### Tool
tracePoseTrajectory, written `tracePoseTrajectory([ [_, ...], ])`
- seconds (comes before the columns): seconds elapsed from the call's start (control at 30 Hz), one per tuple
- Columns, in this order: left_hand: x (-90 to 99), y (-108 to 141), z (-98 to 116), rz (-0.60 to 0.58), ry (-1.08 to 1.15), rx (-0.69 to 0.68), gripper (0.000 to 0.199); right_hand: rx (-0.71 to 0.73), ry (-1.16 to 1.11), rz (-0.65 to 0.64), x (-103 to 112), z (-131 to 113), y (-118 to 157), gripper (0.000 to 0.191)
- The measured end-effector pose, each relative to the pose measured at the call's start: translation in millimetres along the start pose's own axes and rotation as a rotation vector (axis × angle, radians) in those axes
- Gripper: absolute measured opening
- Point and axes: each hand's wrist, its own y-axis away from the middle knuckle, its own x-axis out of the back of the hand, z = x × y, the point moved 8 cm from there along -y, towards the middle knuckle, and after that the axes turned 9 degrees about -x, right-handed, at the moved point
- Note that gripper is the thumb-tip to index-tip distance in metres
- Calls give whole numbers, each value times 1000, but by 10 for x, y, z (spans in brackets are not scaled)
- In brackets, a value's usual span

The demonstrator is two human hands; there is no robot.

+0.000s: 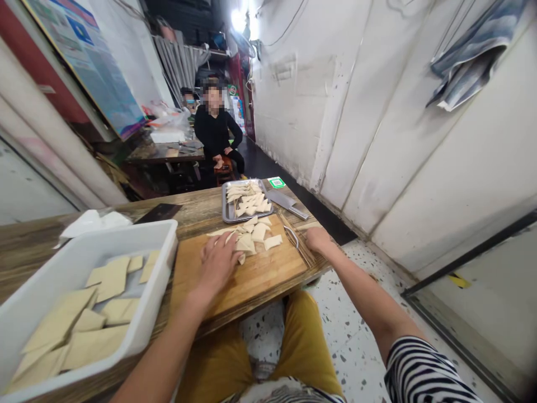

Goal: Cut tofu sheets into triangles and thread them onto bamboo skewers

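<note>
L hand [218, 258] palm-down mid-frame, fingers bent over pale cut pieces [246, 243] on 1 board [264, 272]; R arm outstretched, R hand [321, 240] curled right of ctr. Can't tell if either's gripping. 1 tray [225, 205], 1 cleaver [283, 200] upper ctr; 1 tub [156, 296] lower L.

Lower left: white tub [164, 268] cropped. Centre: left hand [217, 260] partly covers pale pieces [246, 243]; what right hand [321, 241] holds, I can't tell.

A person in black [212, 133] sits beside a farther bench [140, 154]; a bluish poster [90, 70] slants at left, and a blue-grey cloth [474, 61] hangs against the white wall [289, 112].
</note>
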Motion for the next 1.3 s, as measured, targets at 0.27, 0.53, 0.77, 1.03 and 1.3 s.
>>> tracePoseTrajectory([
  [0.27,-130,-103,-56,-108,13,10,29,-8,-334,119,176,233,256,23],
  [0.53,-181,104,188,-79,13,-31,36,140,-909,99,-109,7,1118,14],
  [0.77,-186,85,333,-53,6,-17,34,208,-1332,-218,-750,-375,1881,33],
  [1.03,-155,139,313,29,87,-32,23,138,-1551,-201,-1173,-342,2061,26],
  [1.3,-265,358,117,94,288,82,29,186,-1394,-147,-1253,-347,2137,33],
])
